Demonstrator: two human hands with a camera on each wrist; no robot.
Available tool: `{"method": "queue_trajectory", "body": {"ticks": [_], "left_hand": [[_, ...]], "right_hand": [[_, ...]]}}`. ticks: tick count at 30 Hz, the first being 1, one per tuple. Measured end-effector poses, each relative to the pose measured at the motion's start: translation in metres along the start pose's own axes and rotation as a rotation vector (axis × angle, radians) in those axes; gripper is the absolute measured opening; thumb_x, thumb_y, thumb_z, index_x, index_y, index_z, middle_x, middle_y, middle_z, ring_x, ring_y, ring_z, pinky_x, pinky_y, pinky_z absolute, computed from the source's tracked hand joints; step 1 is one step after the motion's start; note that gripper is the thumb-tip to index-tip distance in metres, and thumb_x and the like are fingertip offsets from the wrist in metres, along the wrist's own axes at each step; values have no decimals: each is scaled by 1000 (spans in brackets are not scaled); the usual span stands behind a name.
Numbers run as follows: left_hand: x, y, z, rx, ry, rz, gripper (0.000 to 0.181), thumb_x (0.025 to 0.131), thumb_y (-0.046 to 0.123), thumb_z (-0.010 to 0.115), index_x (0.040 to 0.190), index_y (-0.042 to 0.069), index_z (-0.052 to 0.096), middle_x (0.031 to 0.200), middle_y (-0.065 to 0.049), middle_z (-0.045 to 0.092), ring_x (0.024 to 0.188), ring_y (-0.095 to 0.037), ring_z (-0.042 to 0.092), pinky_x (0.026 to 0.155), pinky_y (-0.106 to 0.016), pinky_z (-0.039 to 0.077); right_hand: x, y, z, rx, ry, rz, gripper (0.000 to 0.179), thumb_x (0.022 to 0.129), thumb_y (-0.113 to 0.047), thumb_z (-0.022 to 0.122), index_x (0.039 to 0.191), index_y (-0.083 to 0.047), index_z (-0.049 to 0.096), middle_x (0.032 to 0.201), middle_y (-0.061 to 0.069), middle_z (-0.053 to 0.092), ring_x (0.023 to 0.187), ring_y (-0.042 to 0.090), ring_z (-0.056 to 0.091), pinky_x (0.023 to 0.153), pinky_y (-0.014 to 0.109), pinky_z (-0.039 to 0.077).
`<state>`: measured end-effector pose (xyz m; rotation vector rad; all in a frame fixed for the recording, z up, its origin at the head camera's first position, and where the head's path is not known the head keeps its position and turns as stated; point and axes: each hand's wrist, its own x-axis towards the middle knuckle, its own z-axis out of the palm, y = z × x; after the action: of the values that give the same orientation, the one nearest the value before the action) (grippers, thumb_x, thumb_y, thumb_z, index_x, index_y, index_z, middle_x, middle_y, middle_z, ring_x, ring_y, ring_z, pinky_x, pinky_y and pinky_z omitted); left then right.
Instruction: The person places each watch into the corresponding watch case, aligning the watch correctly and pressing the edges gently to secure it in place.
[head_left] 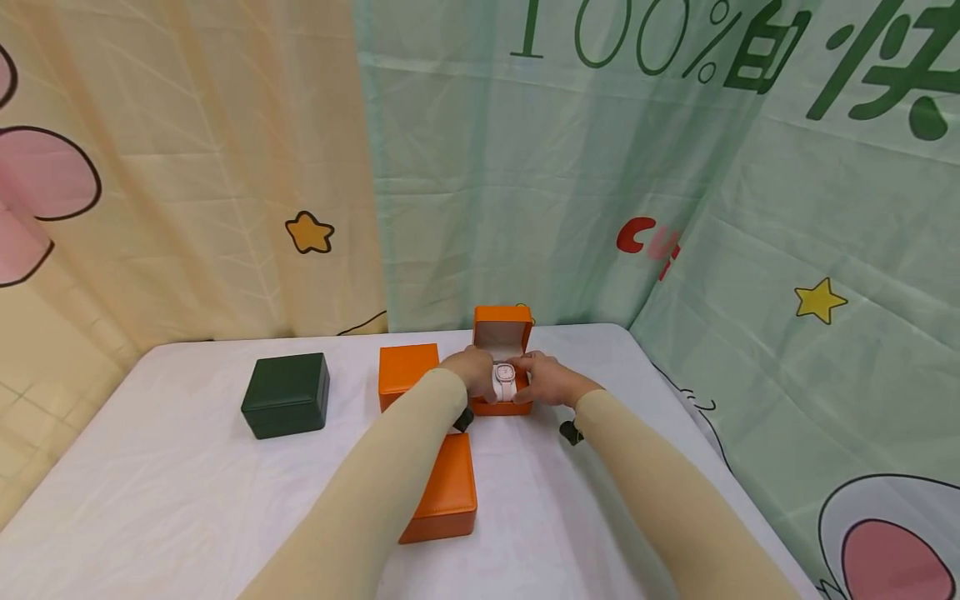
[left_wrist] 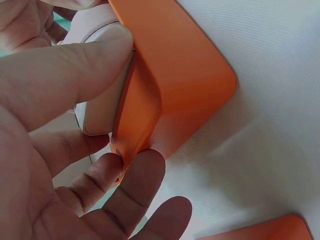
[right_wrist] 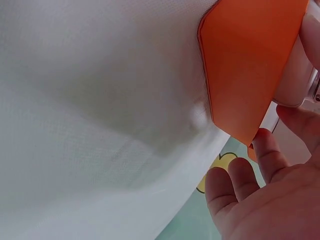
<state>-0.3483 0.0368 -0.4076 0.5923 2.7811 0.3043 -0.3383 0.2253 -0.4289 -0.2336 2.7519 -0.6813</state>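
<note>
A white wristwatch [head_left: 505,377], strapped round a pale watch cushion [left_wrist: 102,112], is at the mouth of an orange watch box [head_left: 502,314] whose lid stands up. My left hand [head_left: 471,372] pinches the cushion's left end between thumb and index finger. Its other fingers are beside the box wall. From the right, my right hand [head_left: 553,380] holds the other end, thumb on the near side and index finger on the far side. In the right wrist view its remaining fingers are near the orange box wall [right_wrist: 245,70]. How deep the cushion sits is hidden.
A closed orange box [head_left: 407,364] stands left of the open one, partly behind my left forearm. Another orange box [head_left: 446,492] lies nearer, also partly covered by that arm. A dark green box [head_left: 287,395] is farther left on the white-covered table [head_left: 172,500]. Printed curtains [head_left: 480,208] hang behind.
</note>
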Motion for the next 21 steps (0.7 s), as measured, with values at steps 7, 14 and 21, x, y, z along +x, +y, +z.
{"method": "queue_trajectory", "body": {"ticks": [7,14,21], "left_hand": [[0,-1,-1,-24,-1,0,51,86,35,87,124,5,70,128,-17,61,95,-25,60,91,-37,57],[-3,-2,0,-52,5,13,52,87,35,86,125,4,70,126,-16,60,98,-25,60,93,-37,56],[-10,-1,-2,-86,31,28,63,86,33,86,138,6,64,127,-16,62,103,-26,59,100,-40,55]], "right_hand": [[-2,1,-2,-42,-26,-24,73,93,-32,81,158,-25,50,159,17,40,143,39,40,122,59,38],[-3,0,0,-60,-25,-13,72,95,-32,78,160,-25,47,163,17,36,146,40,38,122,60,38],[-3,-1,0,-79,-34,-28,73,96,-31,77,161,-22,46,163,18,36,145,41,38,122,59,38]]}}
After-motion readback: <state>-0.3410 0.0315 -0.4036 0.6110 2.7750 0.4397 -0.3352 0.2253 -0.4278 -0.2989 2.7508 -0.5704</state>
